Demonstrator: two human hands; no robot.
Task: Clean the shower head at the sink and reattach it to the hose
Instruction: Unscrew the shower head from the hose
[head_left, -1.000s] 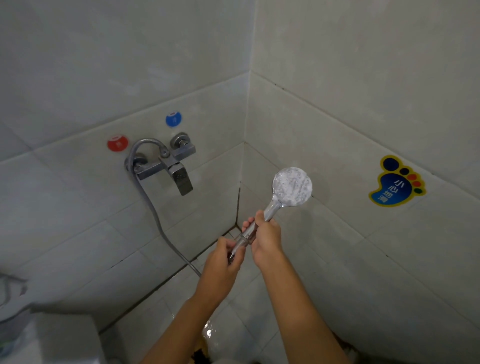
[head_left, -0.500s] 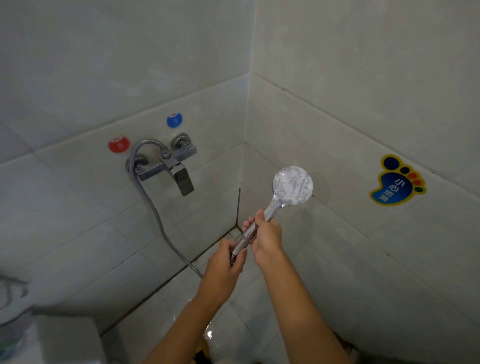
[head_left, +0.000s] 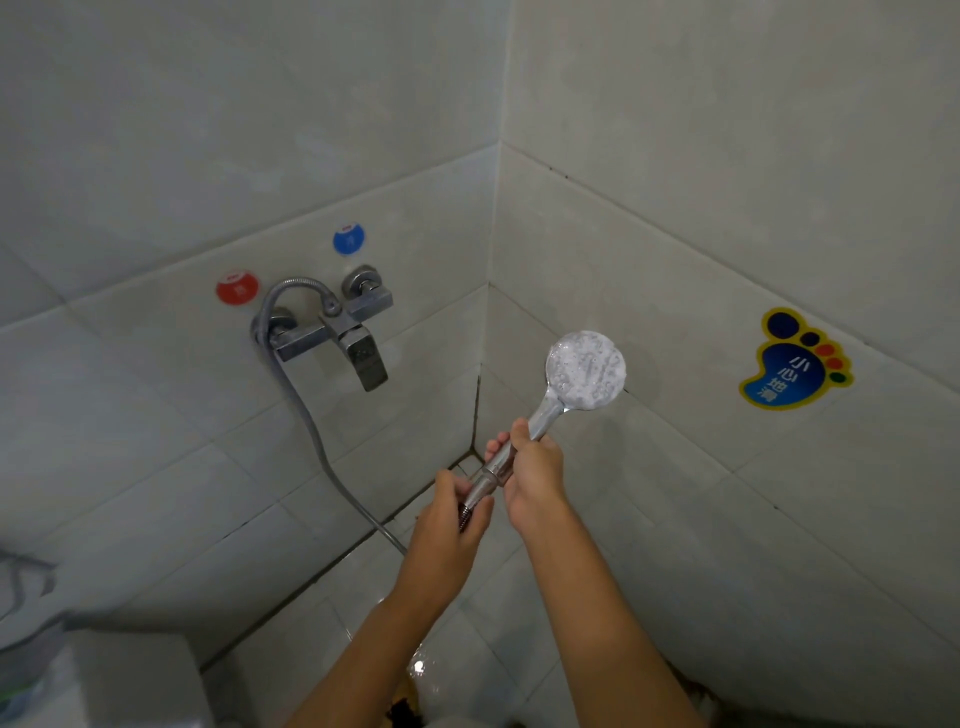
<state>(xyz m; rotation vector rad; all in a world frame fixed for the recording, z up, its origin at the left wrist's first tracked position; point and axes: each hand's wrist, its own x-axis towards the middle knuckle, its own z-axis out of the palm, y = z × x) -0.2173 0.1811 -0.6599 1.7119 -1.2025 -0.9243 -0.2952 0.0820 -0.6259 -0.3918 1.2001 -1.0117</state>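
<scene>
The right hand (head_left: 535, 470) is wrapped around the chrome handle of the shower head (head_left: 586, 370), gripping it just below the neck so the round spray face stands up and tilted to the right, in front of the right-hand wall. The left hand (head_left: 451, 525) is closed on the end of the hose (head_left: 306, 415), its fingertips pinching the metal nut where the hose meets the bottom of the handle. The two hands sit close together, the left lower and to the left of the right, with a short bare stretch of the joint showing between them. Whether the nut is fully seated on the handle cannot be told.

From the left hand the hose drops out of sight behind the wrist, shows again along the floor edge, and climbs the left wall in a long curve to loop over the mixer tap (head_left: 332, 327). A red dot (head_left: 237, 287) and a blue dot (head_left: 348, 239) are stuck on the tiles above the tap. On the right wall, well apart from the shower head, sits a blue and yellow footprint sticker (head_left: 795, 361) with white characters. The floor tiles (head_left: 322, 639) below the forearms look wet and glossy.
</scene>
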